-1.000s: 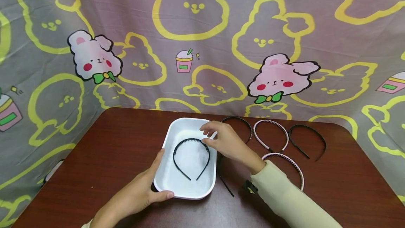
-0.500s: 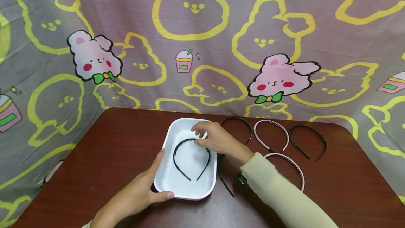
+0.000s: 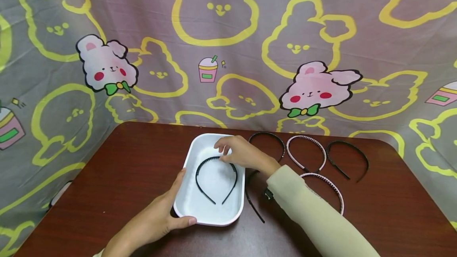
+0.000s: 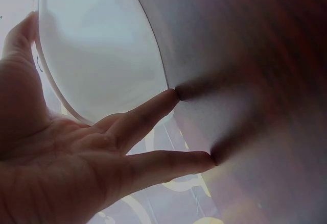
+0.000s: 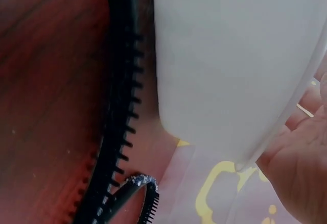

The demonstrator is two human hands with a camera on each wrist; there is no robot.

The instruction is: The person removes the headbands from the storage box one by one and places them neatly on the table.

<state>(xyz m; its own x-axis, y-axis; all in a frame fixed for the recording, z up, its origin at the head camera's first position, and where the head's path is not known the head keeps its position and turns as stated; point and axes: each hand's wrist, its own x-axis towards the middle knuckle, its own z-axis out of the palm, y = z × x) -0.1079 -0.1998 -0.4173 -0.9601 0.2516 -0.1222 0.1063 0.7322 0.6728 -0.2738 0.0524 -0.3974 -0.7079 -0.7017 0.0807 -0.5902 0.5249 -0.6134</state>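
Headband in the tray

Our right hand pinches the black headband's far arch; our left hand grips the white tray's near-left corner.

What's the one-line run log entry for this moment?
left hand: holds white tray rim | right hand: fingers on black headband in tray | table: five more headbands

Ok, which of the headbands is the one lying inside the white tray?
The plain black headband under the right hand, the only one in the white tray. The other black and pink ones all lie on the table to its right.
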